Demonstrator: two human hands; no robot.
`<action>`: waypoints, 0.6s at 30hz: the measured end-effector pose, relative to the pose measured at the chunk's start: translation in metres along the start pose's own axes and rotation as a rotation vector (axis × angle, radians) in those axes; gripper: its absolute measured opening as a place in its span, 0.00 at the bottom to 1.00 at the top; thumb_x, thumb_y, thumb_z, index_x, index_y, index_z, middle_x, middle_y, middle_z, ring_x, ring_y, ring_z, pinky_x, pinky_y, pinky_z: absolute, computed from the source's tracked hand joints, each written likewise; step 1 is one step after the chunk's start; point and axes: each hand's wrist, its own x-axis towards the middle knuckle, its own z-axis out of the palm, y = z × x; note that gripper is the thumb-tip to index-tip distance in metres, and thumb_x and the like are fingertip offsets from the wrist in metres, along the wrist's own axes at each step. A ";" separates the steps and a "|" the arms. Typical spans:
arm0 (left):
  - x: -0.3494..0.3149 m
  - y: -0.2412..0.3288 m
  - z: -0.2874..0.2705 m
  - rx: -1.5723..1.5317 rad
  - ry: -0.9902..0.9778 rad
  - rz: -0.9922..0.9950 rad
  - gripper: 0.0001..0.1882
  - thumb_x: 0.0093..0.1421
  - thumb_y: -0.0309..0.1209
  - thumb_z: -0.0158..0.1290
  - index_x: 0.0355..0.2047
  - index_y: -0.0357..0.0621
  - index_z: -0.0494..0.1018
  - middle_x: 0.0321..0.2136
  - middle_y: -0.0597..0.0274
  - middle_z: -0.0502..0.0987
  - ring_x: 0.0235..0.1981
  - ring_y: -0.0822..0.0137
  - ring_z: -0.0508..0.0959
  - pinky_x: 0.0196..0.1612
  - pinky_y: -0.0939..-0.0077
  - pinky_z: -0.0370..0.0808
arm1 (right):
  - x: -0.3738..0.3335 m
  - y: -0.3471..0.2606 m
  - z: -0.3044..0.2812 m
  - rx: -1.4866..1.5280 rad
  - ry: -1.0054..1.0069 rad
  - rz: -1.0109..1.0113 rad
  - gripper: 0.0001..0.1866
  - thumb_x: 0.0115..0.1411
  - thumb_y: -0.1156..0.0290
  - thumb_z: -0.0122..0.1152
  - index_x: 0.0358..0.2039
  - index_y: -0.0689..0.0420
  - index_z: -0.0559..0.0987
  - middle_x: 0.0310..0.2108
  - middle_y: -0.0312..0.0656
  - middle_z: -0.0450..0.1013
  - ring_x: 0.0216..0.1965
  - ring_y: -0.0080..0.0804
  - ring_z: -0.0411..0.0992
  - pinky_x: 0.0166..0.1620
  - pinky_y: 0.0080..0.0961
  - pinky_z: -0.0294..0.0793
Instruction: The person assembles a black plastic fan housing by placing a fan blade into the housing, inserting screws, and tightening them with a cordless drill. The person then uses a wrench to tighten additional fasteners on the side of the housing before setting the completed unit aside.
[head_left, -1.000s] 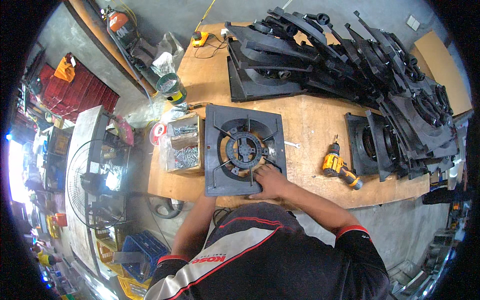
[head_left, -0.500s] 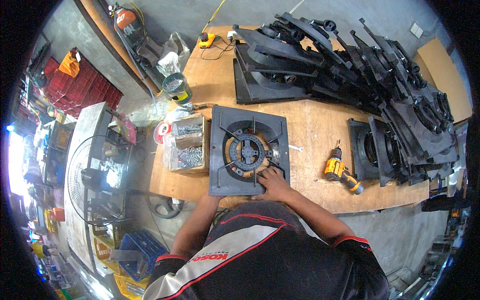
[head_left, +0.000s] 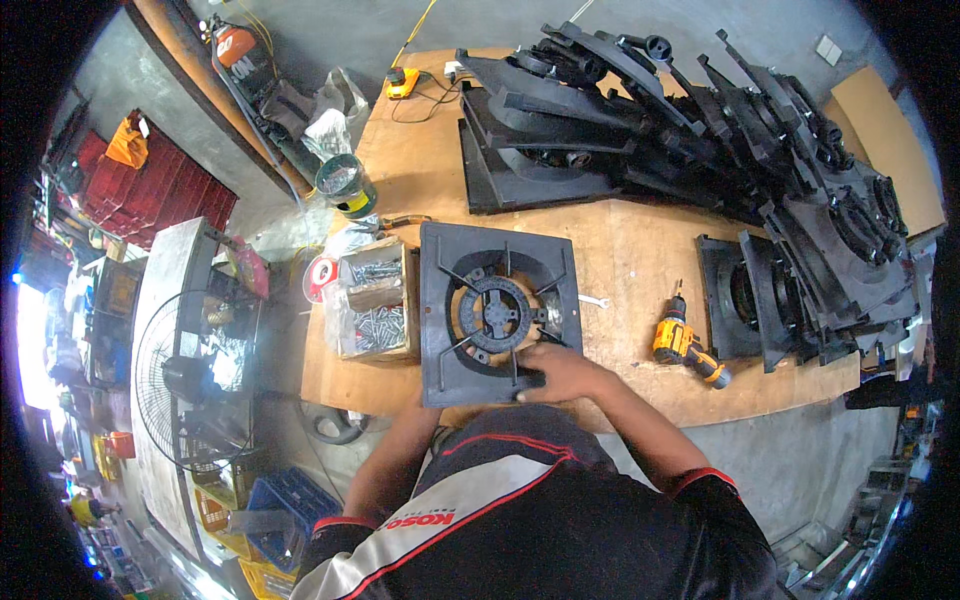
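Observation:
A square black gas stove [head_left: 434,300] lies flat at the near edge of the wooden table, its round burner [head_left: 494,308] in the middle and pot supports around it. My right hand [head_left: 566,372] is over its near right part, fingers bent over the frame beside the burner opening and gripping it. My left hand [head_left: 428,408] is at the near left corner; its fingers are hidden beneath the stove. Left of the stove stands a cardboard box [head_left: 412,300] of loose bolts [head_left: 378,330]. A wrench [head_left: 595,301] lies just to the right.
A yellow and black cordless drill [head_left: 680,345] lies on the table [head_left: 640,260] at the right. Black stove bodies [head_left: 660,130] are heaped along the back and right. A bucket [head_left: 345,185] stands at the back left, near a battery charger [head_left: 402,82]. A fan [head_left: 185,380] is far left.
My right hand has shifted slightly right and its back has lifted over the stove frame. The stove sits a little closer to me in the picture; the view has shifted slightly too.

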 end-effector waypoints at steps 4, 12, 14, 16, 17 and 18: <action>-0.002 0.004 -0.002 0.005 0.014 -0.003 0.19 0.63 0.36 0.54 0.50 0.38 0.73 0.42 0.55 0.80 0.41 0.61 0.80 0.45 0.64 0.77 | 0.018 0.019 -0.047 0.078 0.455 0.367 0.38 0.52 0.49 0.67 0.54 0.65 0.72 0.54 0.60 0.69 0.57 0.57 0.67 0.60 0.43 0.66; 0.001 0.004 -0.002 0.017 0.020 -0.022 0.18 0.63 0.36 0.54 0.49 0.37 0.73 0.42 0.55 0.80 0.41 0.61 0.80 0.45 0.64 0.77 | 0.082 0.096 -0.063 0.181 0.683 0.741 0.57 0.46 0.50 0.75 0.68 0.60 0.52 0.57 0.69 0.63 0.59 0.60 0.64 0.61 0.45 0.66; -0.001 0.002 -0.002 0.015 0.025 -0.016 0.18 0.63 0.36 0.54 0.49 0.37 0.73 0.42 0.55 0.80 0.41 0.61 0.80 0.45 0.64 0.77 | 0.084 0.101 -0.051 0.163 0.766 0.700 0.56 0.45 0.54 0.76 0.68 0.59 0.53 0.57 0.66 0.65 0.58 0.59 0.66 0.60 0.44 0.67; 0.000 0.005 -0.003 0.010 0.026 -0.016 0.18 0.63 0.36 0.54 0.49 0.37 0.73 0.41 0.55 0.80 0.41 0.61 0.80 0.45 0.64 0.77 | 0.090 0.111 -0.046 0.142 0.850 0.659 0.52 0.46 0.59 0.76 0.67 0.56 0.56 0.54 0.62 0.67 0.56 0.56 0.68 0.59 0.42 0.68; -0.001 0.006 -0.007 0.007 0.035 -0.012 0.18 0.63 0.36 0.54 0.49 0.37 0.73 0.41 0.55 0.80 0.41 0.61 0.80 0.45 0.64 0.77 | 0.093 0.107 -0.046 0.174 0.874 0.617 0.51 0.46 0.59 0.76 0.66 0.56 0.57 0.54 0.61 0.68 0.56 0.55 0.68 0.58 0.42 0.68; -0.003 0.006 -0.010 0.004 0.040 -0.008 0.18 0.63 0.36 0.54 0.49 0.37 0.73 0.41 0.55 0.80 0.41 0.61 0.80 0.45 0.64 0.77 | 0.095 0.104 -0.047 0.207 0.899 0.575 0.50 0.46 0.60 0.76 0.66 0.57 0.59 0.54 0.61 0.68 0.56 0.55 0.68 0.58 0.42 0.69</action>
